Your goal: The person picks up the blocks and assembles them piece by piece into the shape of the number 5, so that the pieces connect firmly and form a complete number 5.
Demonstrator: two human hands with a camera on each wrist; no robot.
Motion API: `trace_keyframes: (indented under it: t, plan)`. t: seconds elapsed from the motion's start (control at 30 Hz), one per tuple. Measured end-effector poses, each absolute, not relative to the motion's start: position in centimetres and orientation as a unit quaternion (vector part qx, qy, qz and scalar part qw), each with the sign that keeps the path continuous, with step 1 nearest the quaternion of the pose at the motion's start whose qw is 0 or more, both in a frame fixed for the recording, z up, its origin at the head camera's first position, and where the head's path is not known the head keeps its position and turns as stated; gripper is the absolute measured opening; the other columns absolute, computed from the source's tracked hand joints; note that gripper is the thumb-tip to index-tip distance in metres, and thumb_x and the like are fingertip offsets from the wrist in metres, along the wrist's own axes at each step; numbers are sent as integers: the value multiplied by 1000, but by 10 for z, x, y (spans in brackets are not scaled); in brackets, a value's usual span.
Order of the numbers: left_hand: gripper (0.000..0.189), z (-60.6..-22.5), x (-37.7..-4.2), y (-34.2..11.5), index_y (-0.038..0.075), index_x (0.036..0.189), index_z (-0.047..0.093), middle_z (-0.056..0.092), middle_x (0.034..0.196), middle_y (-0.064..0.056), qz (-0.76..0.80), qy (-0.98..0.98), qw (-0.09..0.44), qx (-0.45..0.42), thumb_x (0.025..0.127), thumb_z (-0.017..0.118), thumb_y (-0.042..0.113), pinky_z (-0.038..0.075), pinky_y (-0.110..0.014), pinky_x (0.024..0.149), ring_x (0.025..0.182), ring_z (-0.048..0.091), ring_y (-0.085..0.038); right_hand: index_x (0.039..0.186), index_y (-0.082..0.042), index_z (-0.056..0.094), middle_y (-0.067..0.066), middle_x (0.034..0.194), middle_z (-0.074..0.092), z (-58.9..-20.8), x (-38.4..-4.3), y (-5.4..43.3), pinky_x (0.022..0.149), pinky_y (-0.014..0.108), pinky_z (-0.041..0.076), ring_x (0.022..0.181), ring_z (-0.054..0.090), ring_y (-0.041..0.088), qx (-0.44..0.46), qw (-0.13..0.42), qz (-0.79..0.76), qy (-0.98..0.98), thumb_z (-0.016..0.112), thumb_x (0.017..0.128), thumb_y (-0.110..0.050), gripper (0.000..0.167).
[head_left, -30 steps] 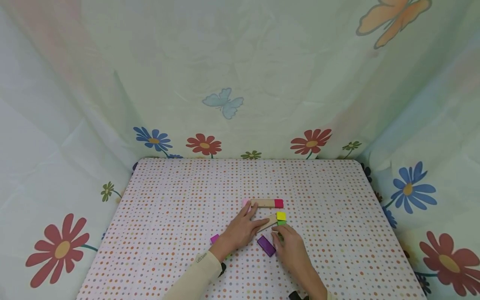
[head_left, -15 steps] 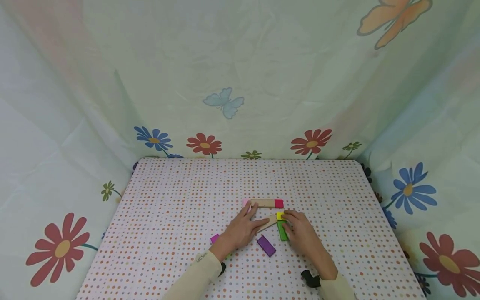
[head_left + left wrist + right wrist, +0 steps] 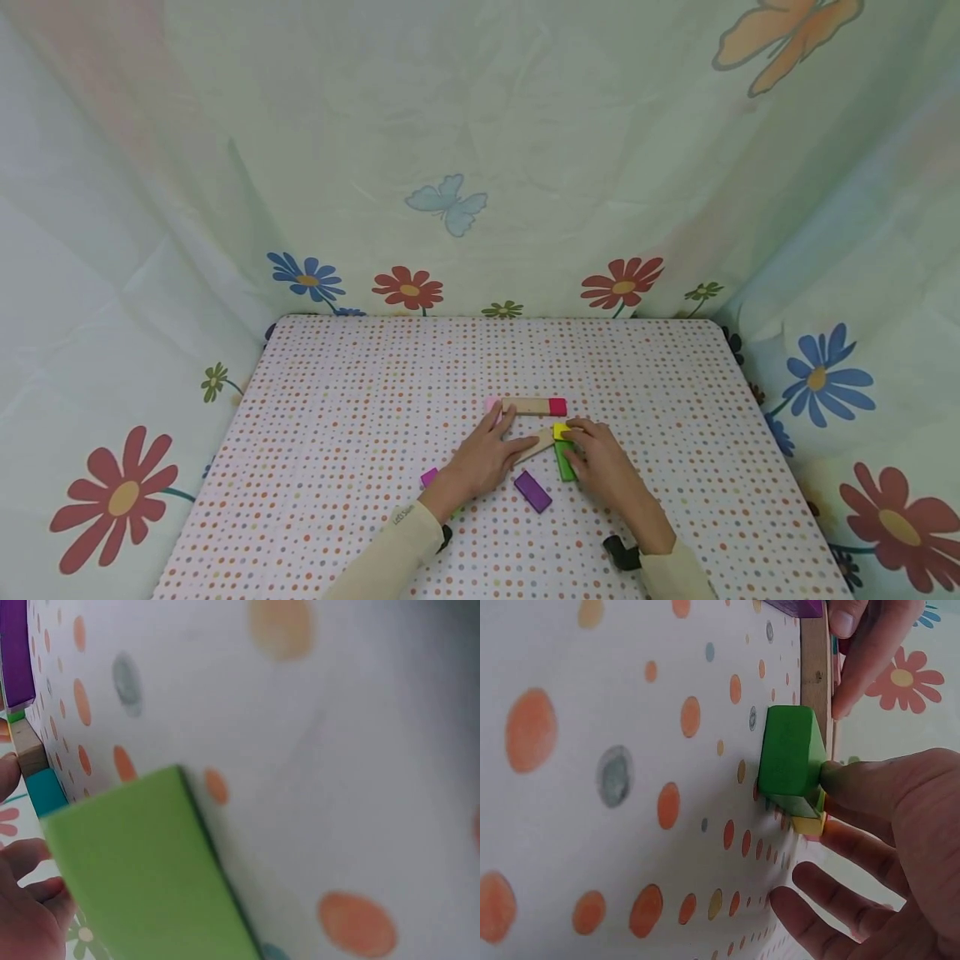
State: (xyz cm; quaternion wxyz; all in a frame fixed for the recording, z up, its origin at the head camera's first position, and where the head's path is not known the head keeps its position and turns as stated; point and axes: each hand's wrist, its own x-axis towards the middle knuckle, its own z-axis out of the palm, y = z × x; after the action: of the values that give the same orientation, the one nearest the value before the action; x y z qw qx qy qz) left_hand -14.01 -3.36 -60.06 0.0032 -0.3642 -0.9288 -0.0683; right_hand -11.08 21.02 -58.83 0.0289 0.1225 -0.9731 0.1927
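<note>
My left hand lies spread over the left part of two pale wooden blocks. Its forward fingers reach the far wooden block, between a pink and a red end; the thumb touches the slanted wooden block. At that block's right end are a yellow piece and, abutting it, a green block. My right hand touches both from the right: in the right wrist view the thumb meets the green block and another finger reaches the yellow piece. Its remaining fingers are extended.
A purple block lies between the hands. A magenta block shows left of the left wrist. Near the left wrist camera is a light green block, and a teal end adjoins the slanted wooden block. Polka-dot cloth covers the table.
Compared with one second ago, my right hand has shifted forward and right, uncovering the green block, and now touches the yellow piece. My left hand stays still. Little differs from half a second ago.
</note>
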Motion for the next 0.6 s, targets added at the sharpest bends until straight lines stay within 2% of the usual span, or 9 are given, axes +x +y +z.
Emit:
trace_keyframes:
  t: [0.4, 0.5, 0.6]
  plan:
    - [45, -605, -140, -33, 30, 157, 52, 34, 172, -20, -122, -928, -5, -353, 112, 52, 28, 35, -50, 130, 162, 28, -44, 119, -1, 77, 16, 136, 68, -586, -114, 210, 107, 56, 55, 125, 63, 39, 115, 14, 209, -971, 80, 94, -12, 28]
    - [42, -598, -139, -32, 24, 153, 58, 43, 168, -16, -175, -916, 15, -361, 111, 55, 24, 39, -49, 128, 160, 35, -40, 118, -1, 78, 16, 135, 68, -586, -114, 209, 107, 56, 54, 124, 64, 39, 114, 17, 210, -971, 80, 94, -12, 27]
    - [35, -587, -134, -30, 18, 143, 67, 58, 156, -10, -213, -892, 38, -397, 109, 60, 20, 48, -41, 122, 150, 51, -30, 118, -1, 78, 16, 135, 68, -585, -114, 209, 108, 56, 54, 125, 63, 38, 112, 19, 211, -971, 81, 94, -13, 28]
